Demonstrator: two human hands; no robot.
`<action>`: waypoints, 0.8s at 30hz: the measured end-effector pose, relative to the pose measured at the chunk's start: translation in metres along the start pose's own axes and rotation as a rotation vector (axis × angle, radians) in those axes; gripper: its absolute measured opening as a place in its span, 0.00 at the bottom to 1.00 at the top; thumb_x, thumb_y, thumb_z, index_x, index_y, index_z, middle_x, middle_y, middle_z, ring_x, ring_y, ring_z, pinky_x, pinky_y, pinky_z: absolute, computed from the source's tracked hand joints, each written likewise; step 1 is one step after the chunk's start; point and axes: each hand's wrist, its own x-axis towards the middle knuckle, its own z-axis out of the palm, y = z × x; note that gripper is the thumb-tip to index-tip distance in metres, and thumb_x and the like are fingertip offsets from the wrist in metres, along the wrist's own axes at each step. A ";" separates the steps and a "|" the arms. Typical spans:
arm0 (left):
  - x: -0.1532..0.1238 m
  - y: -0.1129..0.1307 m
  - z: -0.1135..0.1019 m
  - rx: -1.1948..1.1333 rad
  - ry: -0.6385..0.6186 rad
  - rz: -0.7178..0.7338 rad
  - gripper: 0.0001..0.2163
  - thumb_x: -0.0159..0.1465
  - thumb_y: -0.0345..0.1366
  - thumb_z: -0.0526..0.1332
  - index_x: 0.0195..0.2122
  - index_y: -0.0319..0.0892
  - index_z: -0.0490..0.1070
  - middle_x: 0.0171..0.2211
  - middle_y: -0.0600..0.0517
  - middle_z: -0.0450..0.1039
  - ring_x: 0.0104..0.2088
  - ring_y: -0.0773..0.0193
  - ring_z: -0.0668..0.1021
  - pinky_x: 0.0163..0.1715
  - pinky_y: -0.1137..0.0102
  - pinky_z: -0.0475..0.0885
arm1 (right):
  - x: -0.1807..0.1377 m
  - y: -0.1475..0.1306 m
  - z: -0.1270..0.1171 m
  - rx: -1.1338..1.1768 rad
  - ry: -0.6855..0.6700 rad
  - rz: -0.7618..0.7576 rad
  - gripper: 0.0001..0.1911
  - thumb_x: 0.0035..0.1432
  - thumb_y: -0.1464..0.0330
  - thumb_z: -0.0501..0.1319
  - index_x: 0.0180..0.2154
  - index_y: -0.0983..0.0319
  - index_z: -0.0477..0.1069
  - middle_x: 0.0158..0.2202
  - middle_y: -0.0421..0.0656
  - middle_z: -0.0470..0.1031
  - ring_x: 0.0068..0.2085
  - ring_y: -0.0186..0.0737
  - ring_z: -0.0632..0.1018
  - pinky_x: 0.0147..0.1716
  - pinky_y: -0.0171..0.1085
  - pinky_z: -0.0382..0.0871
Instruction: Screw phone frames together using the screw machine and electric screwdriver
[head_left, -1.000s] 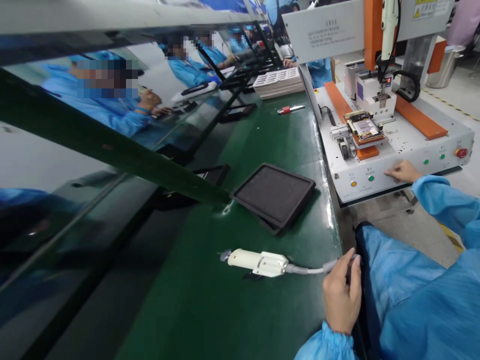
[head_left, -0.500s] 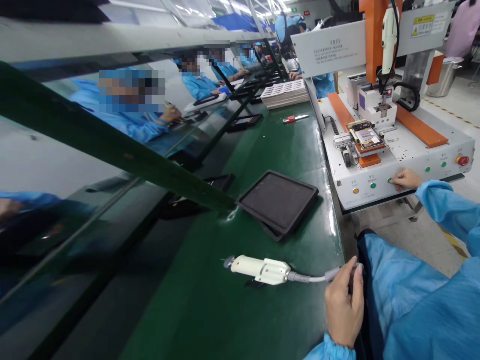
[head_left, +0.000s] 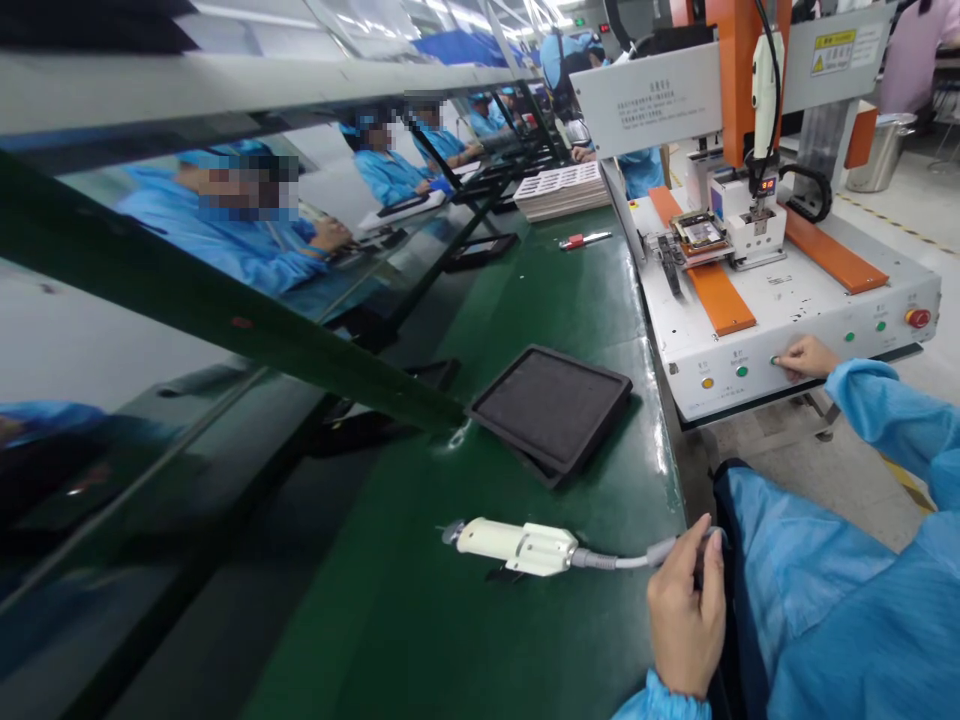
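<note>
My right hand (head_left: 808,357) has its fingers curled together, a fingertip against a green button (head_left: 775,360) on the front panel of a white and orange machine (head_left: 810,320). On the machine, a fixture (head_left: 701,235) carrying a small electronic part stands under the head, partly covered by it; an electric screwdriver (head_left: 766,85) is mounted upright above. My left hand (head_left: 686,610) is closed around the grey cable (head_left: 634,561) at the bench's edge; its inner fingers are partly hidden. That cable leads to a cream electric screwdriver (head_left: 517,546) lying on the green bench (head_left: 390,620).
Two stacked black trays (head_left: 551,405) lie beyond the screwdriver. Farther off are a red-handled tool (head_left: 585,241) and a stack of white trays (head_left: 562,190). A green slanted post (head_left: 247,310) crosses the left side. Co-workers in blue (head_left: 382,165) sit across the bench.
The fixture with the part has slid back and left on the machine, under the head, baring more of the front orange strip. Both hands keep their places; the view has shifted slightly.
</note>
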 end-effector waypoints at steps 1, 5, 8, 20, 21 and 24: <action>0.000 0.000 0.000 0.000 0.001 0.004 0.09 0.65 0.33 0.59 0.45 0.39 0.76 0.38 0.47 0.81 0.36 0.63 0.82 0.37 0.74 0.77 | 0.000 0.000 0.001 0.002 0.004 -0.001 0.21 0.50 0.56 0.66 0.17 0.64 0.69 0.19 0.44 0.74 0.21 0.36 0.76 0.20 0.29 0.71; 0.000 0.000 0.000 -0.005 0.004 0.012 0.09 0.66 0.33 0.59 0.44 0.39 0.76 0.37 0.48 0.81 0.36 0.64 0.82 0.37 0.75 0.77 | 0.001 0.002 0.002 0.002 0.009 -0.005 0.23 0.49 0.54 0.67 0.17 0.64 0.68 0.18 0.44 0.73 0.21 0.36 0.76 0.20 0.29 0.71; 0.000 -0.001 0.000 0.002 0.003 0.009 0.10 0.66 0.33 0.59 0.44 0.39 0.76 0.38 0.48 0.81 0.37 0.64 0.82 0.38 0.75 0.77 | -0.001 0.001 0.001 -0.006 -0.001 -0.016 0.23 0.49 0.53 0.67 0.17 0.64 0.68 0.18 0.44 0.73 0.21 0.37 0.76 0.20 0.29 0.71; -0.001 -0.001 0.000 0.004 0.004 0.012 0.09 0.65 0.32 0.59 0.44 0.38 0.76 0.38 0.48 0.81 0.38 0.64 0.82 0.40 0.76 0.76 | -0.003 0.001 -0.003 -0.057 -0.014 -0.062 0.24 0.50 0.52 0.65 0.18 0.65 0.69 0.19 0.44 0.73 0.21 0.35 0.76 0.21 0.28 0.70; -0.001 -0.001 0.000 0.001 0.006 0.012 0.09 0.65 0.32 0.59 0.44 0.38 0.76 0.38 0.48 0.81 0.38 0.64 0.82 0.40 0.76 0.76 | -0.003 0.001 -0.003 -0.059 -0.014 -0.062 0.24 0.50 0.52 0.65 0.18 0.65 0.69 0.19 0.44 0.73 0.22 0.36 0.76 0.21 0.29 0.70; -0.001 -0.001 0.001 -0.007 0.012 0.010 0.09 0.65 0.32 0.59 0.44 0.38 0.76 0.38 0.48 0.81 0.38 0.65 0.82 0.40 0.77 0.76 | -0.001 0.003 -0.002 -0.061 -0.013 -0.059 0.25 0.50 0.51 0.65 0.18 0.65 0.69 0.19 0.44 0.73 0.22 0.36 0.76 0.21 0.29 0.70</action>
